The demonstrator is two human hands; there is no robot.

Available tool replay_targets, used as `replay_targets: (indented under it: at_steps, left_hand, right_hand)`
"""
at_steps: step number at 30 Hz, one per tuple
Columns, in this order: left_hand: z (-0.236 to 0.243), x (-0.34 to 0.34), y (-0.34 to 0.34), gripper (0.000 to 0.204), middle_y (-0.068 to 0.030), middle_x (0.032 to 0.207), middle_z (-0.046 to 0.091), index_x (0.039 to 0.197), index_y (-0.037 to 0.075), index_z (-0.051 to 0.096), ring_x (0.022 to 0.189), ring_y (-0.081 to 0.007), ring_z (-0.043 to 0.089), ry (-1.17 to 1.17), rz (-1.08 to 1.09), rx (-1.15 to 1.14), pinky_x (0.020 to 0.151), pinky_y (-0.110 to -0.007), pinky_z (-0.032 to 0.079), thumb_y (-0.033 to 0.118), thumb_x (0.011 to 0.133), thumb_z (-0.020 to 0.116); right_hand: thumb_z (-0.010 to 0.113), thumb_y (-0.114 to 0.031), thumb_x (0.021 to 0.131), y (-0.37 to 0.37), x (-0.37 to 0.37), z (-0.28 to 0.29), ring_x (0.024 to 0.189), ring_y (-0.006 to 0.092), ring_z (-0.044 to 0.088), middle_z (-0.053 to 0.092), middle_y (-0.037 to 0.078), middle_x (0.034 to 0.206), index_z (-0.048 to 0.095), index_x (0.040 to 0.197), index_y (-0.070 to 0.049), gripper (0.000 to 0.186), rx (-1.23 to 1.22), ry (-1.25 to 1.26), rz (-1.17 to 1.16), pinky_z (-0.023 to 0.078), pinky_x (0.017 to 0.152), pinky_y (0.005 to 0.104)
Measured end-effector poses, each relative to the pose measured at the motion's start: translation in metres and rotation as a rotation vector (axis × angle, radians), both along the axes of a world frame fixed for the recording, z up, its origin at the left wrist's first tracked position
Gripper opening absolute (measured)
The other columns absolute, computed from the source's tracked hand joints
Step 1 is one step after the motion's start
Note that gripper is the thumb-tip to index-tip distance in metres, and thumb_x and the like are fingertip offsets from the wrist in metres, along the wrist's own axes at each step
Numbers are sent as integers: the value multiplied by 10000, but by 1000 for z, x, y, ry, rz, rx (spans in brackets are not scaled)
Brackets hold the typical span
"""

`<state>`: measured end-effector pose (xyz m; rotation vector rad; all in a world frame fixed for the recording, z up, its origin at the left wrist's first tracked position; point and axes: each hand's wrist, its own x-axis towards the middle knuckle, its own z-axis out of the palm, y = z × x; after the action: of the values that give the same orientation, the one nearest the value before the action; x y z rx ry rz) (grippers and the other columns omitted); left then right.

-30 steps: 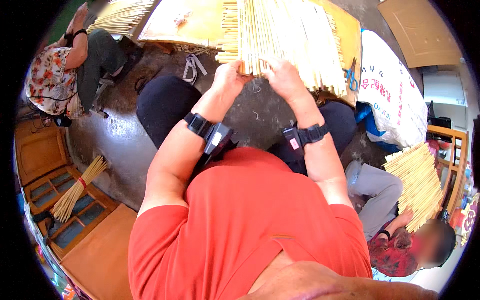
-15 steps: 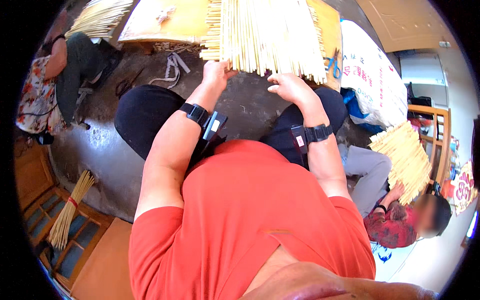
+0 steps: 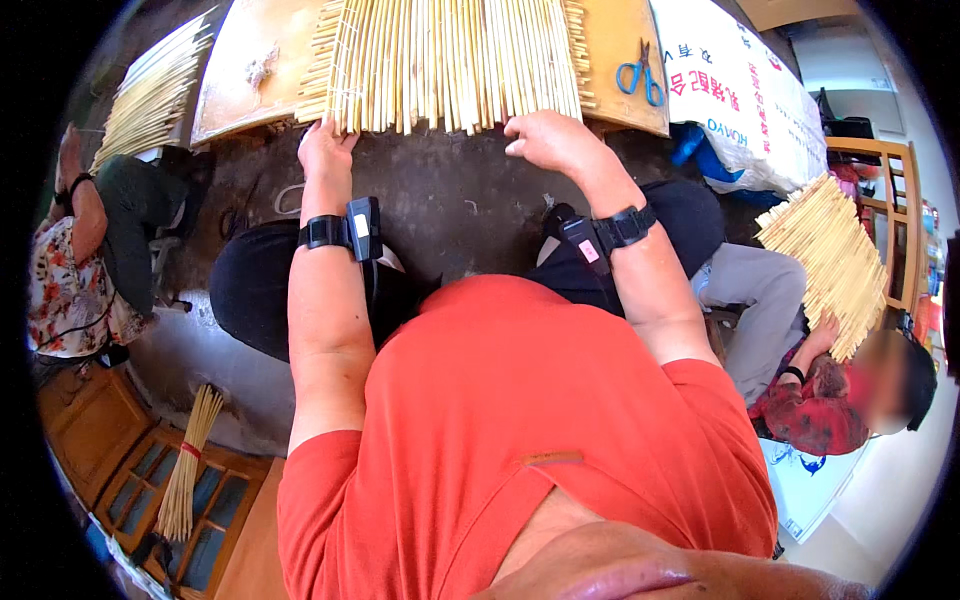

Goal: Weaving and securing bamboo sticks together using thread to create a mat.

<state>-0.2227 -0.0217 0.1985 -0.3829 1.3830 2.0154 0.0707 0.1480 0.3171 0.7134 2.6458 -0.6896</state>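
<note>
In front of me a mat of pale, straight plant stalks (image 3: pixel 450 70) lies on a wooden board, its stalk ends jutting past the near edge. Thin threads cross it near its left side. My left hand (image 3: pixel 328 150) touches the stalk ends at the near left corner, thumb spread away from the fingers; some fingertips are hidden by the stalks. Toward the near right corner, my right hand (image 3: pixel 555 138) rests against the ends with fingers bent and thumb apart, nothing visible in its grasp. Dark devices are strapped on both wrists.
Blue-handled scissors (image 3: pixel 640 80) lie on the board (image 3: pixel 240 90) right of the mat. A white printed sack (image 3: pixel 740 100) stands beyond. A tied stalk bundle (image 3: pixel 190 465) lies lower left. One person (image 3: pixel 830 400) at right holds another stalk mat (image 3: pixel 830 265); another (image 3: pixel 80 270) sits at left.
My hands have moved farther apart along the mat's near edge, the right one nearer its right corner. The whole view has shifted, so the mat appears farther left.
</note>
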Motion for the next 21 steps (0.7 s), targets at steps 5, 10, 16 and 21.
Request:
replay_targets:
  at_steps: [5, 10, 16, 21]
  left_hand:
    - [49, 22, -9, 433, -163, 1216, 583, 1317, -15, 474, 1052, -254, 617, 624, 444, -509, 906, -382, 512, -76, 900, 574]
    - [76, 79, 68, 493, -155, 1392, 526, 1329, 60, 535, 1330, -306, 475, 1618, -287, -393, 1103, -412, 409, -54, 862, 641]
    - [48, 124, 179, 603, -177, 1590, 287, 1497, 139, 397, 1506, -356, 164, 1725, -917, -945, 1205, -484, 206, 387, 976, 572]
    - [29, 129, 196, 679, -151, 1635, 192, 1557, 191, 301, 1527, -300, 108, 1710, -1048, -1034, 1220, -521, 41, 566, 997, 384]
  right_hand:
    - [637, -288, 892, 29, -8, -14, 983, 376, 663, 708, 191, 1009, 682, 1131, -79, 321, 57, 186, -208, 526, 860, 446]
    - [628, -235, 897, 61, -32, -41, 1098, 379, 612, 641, 216, 1195, 610, 1233, -42, 387, 181, 342, -226, 497, 935, 460]
    - [622, -107, 849, 119, -75, -74, 1322, 434, 438, 442, 333, 1407, 497, 1342, 46, 531, 315, 580, -352, 366, 1129, 444]
    - [566, -387, 938, 185, -97, -99, 1443, 408, 278, 318, 301, 1525, 384, 1451, 40, 692, 470, 617, -391, 244, 1180, 515]
